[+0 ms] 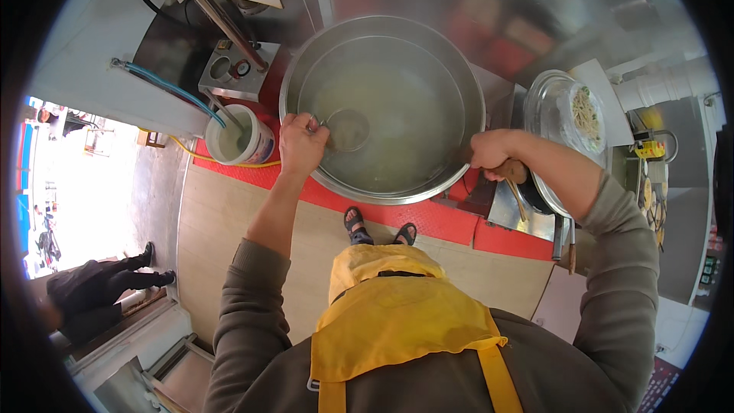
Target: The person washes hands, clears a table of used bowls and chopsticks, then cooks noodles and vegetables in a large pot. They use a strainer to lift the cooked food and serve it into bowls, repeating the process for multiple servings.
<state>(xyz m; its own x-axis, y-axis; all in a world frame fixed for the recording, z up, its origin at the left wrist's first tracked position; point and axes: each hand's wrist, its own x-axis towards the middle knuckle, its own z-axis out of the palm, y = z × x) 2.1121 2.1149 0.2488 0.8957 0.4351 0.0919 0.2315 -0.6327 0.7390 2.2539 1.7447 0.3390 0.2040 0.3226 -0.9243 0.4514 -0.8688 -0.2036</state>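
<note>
A large round steel pot (378,198) of cloudy, steaming liquid stands before me. My left hand (304,140) is at its left rim, fingers closed on a small metal handle; beside it a round strainer or ladle bowl (348,130) lies at the liquid, its link to the handle unclear. At the right rim my right hand (498,152) is closed on a wooden handle (510,172); what that handle belongs to is hidden. Thin wooden sticks (517,201) show just below this hand.
To the left, a white bucket (217,152) holds liquid and a ladle, with a blue hose (172,85) above it. A steel control box (238,77) stands behind. At right are a clear-lidded bowl (539,97) and noodle-like food (586,115). Another person (103,287) is at far left.
</note>
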